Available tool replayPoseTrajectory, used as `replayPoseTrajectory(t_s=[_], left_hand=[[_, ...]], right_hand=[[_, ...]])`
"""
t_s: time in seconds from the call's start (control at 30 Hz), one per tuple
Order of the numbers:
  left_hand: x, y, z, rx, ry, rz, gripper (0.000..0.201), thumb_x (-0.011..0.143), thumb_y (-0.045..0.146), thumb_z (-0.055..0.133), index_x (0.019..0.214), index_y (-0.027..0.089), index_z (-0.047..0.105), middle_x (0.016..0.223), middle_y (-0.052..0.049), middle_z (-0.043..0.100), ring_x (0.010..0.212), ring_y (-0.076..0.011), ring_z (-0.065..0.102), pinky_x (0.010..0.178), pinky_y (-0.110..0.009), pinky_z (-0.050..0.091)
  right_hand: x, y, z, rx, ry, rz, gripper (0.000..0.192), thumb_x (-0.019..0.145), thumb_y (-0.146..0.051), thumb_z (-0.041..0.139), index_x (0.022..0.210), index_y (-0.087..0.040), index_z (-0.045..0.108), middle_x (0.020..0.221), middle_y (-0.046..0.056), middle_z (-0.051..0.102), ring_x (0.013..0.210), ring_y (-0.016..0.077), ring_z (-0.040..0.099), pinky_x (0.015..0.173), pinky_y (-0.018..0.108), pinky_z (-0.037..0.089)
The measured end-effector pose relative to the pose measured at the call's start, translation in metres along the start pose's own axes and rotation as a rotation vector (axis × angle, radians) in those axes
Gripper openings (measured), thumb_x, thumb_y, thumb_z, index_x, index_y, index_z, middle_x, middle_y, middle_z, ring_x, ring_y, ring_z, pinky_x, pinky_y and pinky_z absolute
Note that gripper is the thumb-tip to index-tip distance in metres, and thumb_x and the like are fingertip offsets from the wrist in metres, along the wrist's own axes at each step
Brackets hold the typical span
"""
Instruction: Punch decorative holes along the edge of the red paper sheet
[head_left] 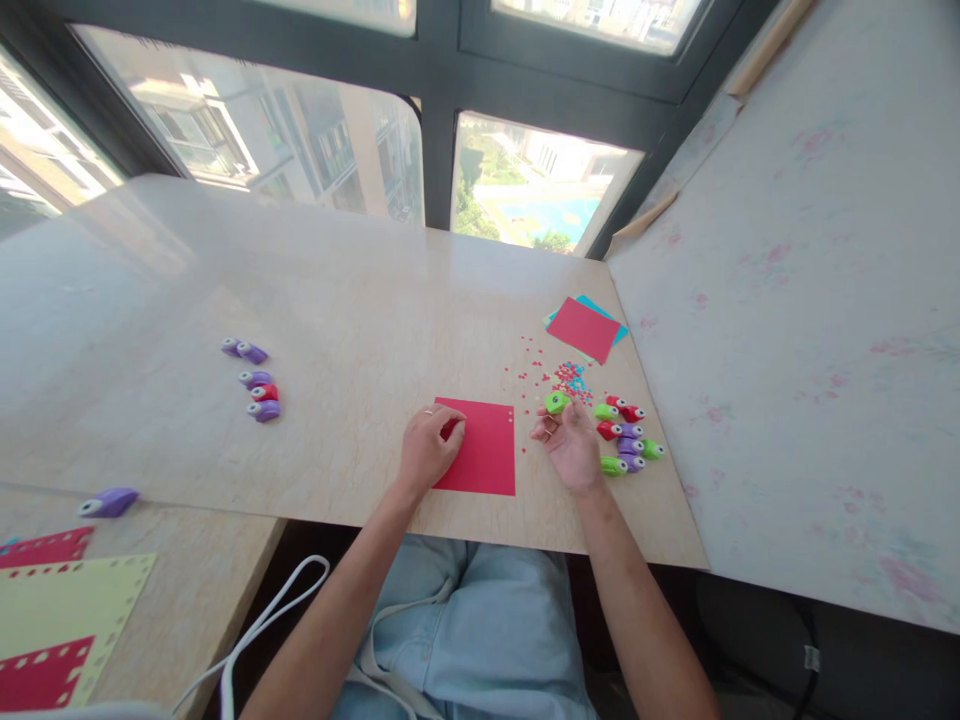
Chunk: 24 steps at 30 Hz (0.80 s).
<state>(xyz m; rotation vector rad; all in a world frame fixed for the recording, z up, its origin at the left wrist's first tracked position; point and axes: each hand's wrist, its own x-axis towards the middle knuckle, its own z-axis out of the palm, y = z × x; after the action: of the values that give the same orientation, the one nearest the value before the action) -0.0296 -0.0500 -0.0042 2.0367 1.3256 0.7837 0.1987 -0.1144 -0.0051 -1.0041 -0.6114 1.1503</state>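
Observation:
A square sheet of red paper (480,455) lies on the table in front of me, with a few small punched holes near its top right corner. Over its left edge is my left hand (433,445), fingers curled and thumb bent toward the fingertips; whatever they pinch, if anything, is hidden. Right of the sheet, my right hand (571,448) is turned palm up, its fingers around a green craft punch (556,402) raised by the fingertips. Small red and blue paper cut-outs (571,378) lie scattered just beyond that hand.
More craft punches (630,446) in red, green and purple cluster at the right, and several others (262,392) lie at the left. Coloured sheets (583,330) are stacked at the back right. Punched papers (75,600) and a purple punch (109,503) lie at lower left, near a white cable (270,610).

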Motion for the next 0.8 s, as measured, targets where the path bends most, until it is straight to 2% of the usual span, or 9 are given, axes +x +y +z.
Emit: replayPoseTrajectory(t_s=[0.2, 0.4, 0.47, 0.53, 0.67, 0.73, 0.8], left_hand=[[0.0, -0.001, 0.001, 0.005, -0.009, 0.005, 0.015, 0.088, 0.025, 0.054, 0.087, 0.021, 0.068, 0.089, -0.003, 0.07, 0.088, -0.0158, 0.06, 0.083, -0.031, 0.048], [-0.002, -0.003, 0.003, -0.01, 0.008, 0.025, 0.013, 0.086, 0.022, 0.056, 0.088, 0.021, 0.068, 0.087, -0.004, 0.069, 0.086, -0.0156, 0.06, 0.084, -0.032, 0.05], [-0.002, -0.004, 0.005, -0.023, 0.004, 0.029, 0.014, 0.084, 0.02, 0.055, 0.089, 0.02, 0.068, 0.089, -0.005, 0.069, 0.086, -0.0165, 0.061, 0.085, -0.034, 0.051], [-0.001, -0.005, 0.007, -0.048, 0.012, 0.039, 0.017, 0.082, 0.017, 0.053, 0.093, 0.019, 0.067, 0.097, -0.007, 0.07, 0.09, -0.0187, 0.063, 0.086, -0.035, 0.052], [-0.001, -0.011, 0.021, -0.045, 0.097, 0.011, 0.042, 0.077, 0.013, 0.054, 0.118, 0.013, 0.06, 0.125, -0.016, 0.062, 0.115, -0.0296, 0.058, 0.101, -0.044, 0.051], [-0.003, -0.015, 0.03, -0.011, 0.092, -0.042, 0.044, 0.075, 0.012, 0.056, 0.119, 0.012, 0.059, 0.123, -0.018, 0.061, 0.119, -0.0342, 0.055, 0.106, -0.051, 0.046], [-0.005, -0.018, 0.039, -0.004, 0.073, -0.078, 0.041, 0.076, 0.013, 0.058, 0.117, 0.016, 0.06, 0.12, -0.016, 0.062, 0.119, -0.0346, 0.055, 0.108, -0.052, 0.043]], right_hand=[[0.002, 0.007, 0.033, -0.078, -0.012, -0.068, 0.043, 0.083, -0.044, 0.073, 0.114, -0.025, 0.051, 0.099, 0.002, 0.067, 0.067, 0.0114, 0.062, 0.067, 0.028, 0.054], [0.015, 0.016, 0.095, -0.241, -0.087, -0.064, 0.049, 0.078, -0.046, 0.076, 0.114, -0.023, 0.053, 0.103, 0.005, 0.066, 0.067, 0.0124, 0.063, 0.066, 0.028, 0.055], [0.021, 0.021, 0.117, -0.307, -0.193, -0.04, 0.046, 0.079, -0.045, 0.074, 0.114, -0.022, 0.055, 0.099, 0.004, 0.066, 0.07, 0.0132, 0.063, 0.067, 0.027, 0.054], [0.029, 0.026, 0.137, -0.405, -0.357, -0.011, 0.041, 0.081, -0.042, 0.072, 0.113, -0.022, 0.058, 0.092, 0.002, 0.066, 0.073, 0.0138, 0.063, 0.068, 0.026, 0.052], [0.041, 0.034, 0.174, -0.772, -0.729, -0.01, 0.031, 0.085, -0.032, 0.066, 0.113, -0.021, 0.063, 0.089, 0.002, 0.067, 0.081, 0.0156, 0.064, 0.076, 0.027, 0.048], [0.044, 0.038, 0.192, -0.99, -0.856, -0.021, 0.027, 0.086, -0.028, 0.066, 0.113, -0.022, 0.065, 0.091, 0.002, 0.069, 0.083, 0.017, 0.064, 0.078, 0.029, 0.047], [0.043, 0.044, 0.21, -1.186, -0.935, -0.039, 0.025, 0.087, -0.023, 0.066, 0.111, -0.023, 0.066, 0.093, 0.003, 0.071, 0.085, 0.0187, 0.065, 0.078, 0.029, 0.045]])
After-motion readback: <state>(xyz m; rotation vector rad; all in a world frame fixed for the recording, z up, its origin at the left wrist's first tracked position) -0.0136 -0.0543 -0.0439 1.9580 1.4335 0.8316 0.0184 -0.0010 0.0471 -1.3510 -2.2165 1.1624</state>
